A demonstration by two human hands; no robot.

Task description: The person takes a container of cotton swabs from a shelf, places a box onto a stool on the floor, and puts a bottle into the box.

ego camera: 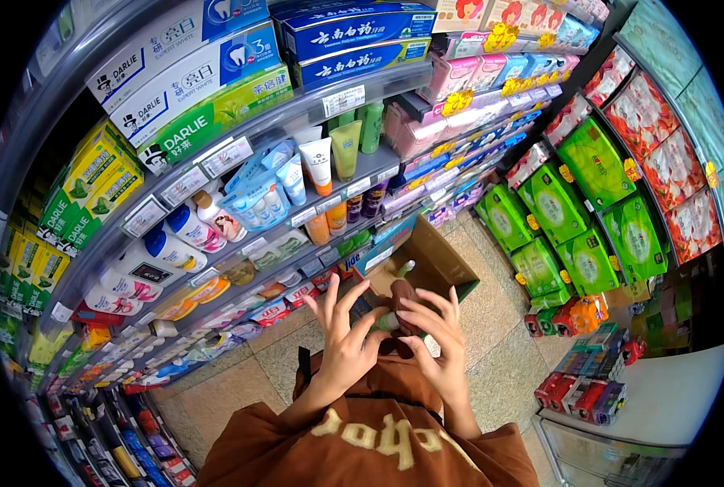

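Before my chest, both hands meet around a dark brown item point(403, 293), possibly a bottle. My right hand point(440, 338) has its fingertips on that brown item, with the thumb below. Beside it, my left hand point(348, 338) has its thumb and index finger bent close to a pale green item point(386, 322), its other fingers spread. Whether the left fingertips grip it is hidden. Underneath, an open cardboard box point(444, 252) stands on the floor against the shelf. Inside the box is a small green bottle with a white cap point(406, 268).
On the left, curved shelves hold toothpaste boxes point(204, 122), tubes point(317, 164) and shampoo bottles point(176, 246). Green tissue packs point(587, 262) are stacked to the right. A white counter point(660, 389) with drink cans point(581, 395) stands at lower right. The floor is tiled point(502, 322).
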